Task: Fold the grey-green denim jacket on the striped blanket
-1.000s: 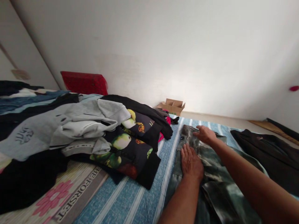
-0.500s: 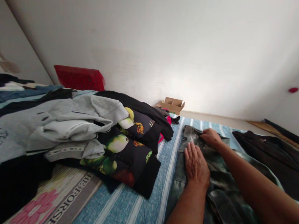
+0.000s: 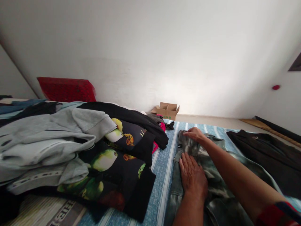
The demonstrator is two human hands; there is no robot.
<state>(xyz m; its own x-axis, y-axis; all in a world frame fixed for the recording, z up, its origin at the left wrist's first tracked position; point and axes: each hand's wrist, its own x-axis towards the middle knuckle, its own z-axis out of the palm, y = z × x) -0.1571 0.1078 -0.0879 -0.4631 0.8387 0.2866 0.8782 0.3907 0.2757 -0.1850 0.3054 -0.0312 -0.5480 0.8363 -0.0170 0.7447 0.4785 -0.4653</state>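
Note:
A dark grey-green, mottled denim-like garment point(image 3: 211, 169) lies spread on a blue-and-white striped bed cover point(image 3: 162, 185); I cannot tell whether it is a jacket or trousers. Flat on its left part rests my left hand point(image 3: 193, 175), fingers stretched out along the cloth. Farther up, my right hand point(image 3: 195, 134) has its fingers closed on the garment's far edge near the top left corner. My right forearm crosses over the cloth and hides some of it.
Left lies a heap with a grey sweatshirt point(image 3: 54, 135) and a black fruit-print garment point(image 3: 131, 172). Dark brown clothing point(image 3: 265, 157) lies at the right. An open cardboard box point(image 3: 167, 110) and a red-covered object point(image 3: 67, 89) stand by the white wall point(image 3: 150, 56).
My right hand has shifted left along the garment's far edge to its top left corner. My left hand stays flat on the cloth. The view has turned slightly right and up.

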